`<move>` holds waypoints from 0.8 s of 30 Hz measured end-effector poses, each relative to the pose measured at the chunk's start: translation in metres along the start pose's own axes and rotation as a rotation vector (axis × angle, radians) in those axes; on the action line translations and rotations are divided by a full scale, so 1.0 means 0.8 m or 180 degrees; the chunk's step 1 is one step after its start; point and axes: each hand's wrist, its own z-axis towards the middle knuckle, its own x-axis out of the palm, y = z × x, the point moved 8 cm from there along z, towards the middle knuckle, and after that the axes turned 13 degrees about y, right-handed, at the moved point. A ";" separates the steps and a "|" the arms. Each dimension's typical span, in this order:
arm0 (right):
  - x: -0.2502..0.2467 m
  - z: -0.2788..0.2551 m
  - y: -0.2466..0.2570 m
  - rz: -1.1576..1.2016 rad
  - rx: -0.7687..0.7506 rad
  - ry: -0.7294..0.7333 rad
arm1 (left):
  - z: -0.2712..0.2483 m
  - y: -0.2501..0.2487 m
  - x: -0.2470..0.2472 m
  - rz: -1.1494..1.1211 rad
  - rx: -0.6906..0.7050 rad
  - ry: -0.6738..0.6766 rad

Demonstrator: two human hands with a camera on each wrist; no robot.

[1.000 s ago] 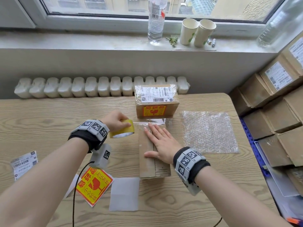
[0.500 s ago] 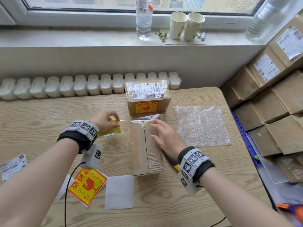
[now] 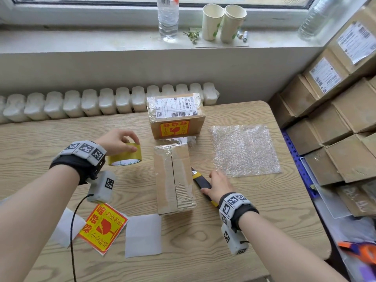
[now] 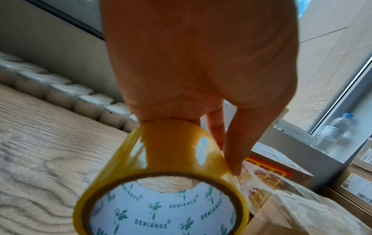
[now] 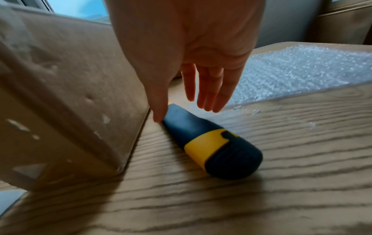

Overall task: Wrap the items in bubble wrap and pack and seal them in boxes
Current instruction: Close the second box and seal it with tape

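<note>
The wooden counter (image 3: 234, 237) carries everything, its right edge running beside stacked cartons (image 3: 345, 127). At the centre lies the long box (image 3: 175, 180), flaps closed, clear tape shining across its far end; what is inside cannot be seen. Just beyond it, nearly touching, stands the sealed parcel (image 3: 176, 117) with a shipping label on top and a red-and-yellow sticker on its near face. To the right, the bubble wrap sheet (image 3: 244, 149) lies flat with bare wood around it. Left of the box, the left hand (image 3: 116, 140) grasps the yellow tape roll (image 3: 126, 157) from above, fingers (image 4: 233, 143) curled round its rim, the roll tilted. The right hand (image 3: 218, 185) is over the utility knife (image 3: 200, 182), which lies tight against the box's right side; its thumb touches the handle and the fingers (image 5: 209, 89) hang loose above it, not gripping. Near left: a fragile sticker (image 3: 102, 227) and white backing papers (image 3: 143, 235).
</note>
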 end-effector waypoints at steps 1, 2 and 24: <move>0.003 0.002 0.001 -0.0040 0.0026 0.0014 | 0.000 0.000 0.000 0.0006 0.0010 -0.0011; 0.005 0.003 0.002 -0.0067 0.0042 0.0017 | 0.000 0.000 -0.001 0.0020 0.0018 -0.0026; -0.118 -0.044 0.059 0.3103 -0.0883 -0.0075 | -0.022 -0.008 -0.003 0.0198 -0.0002 -0.0552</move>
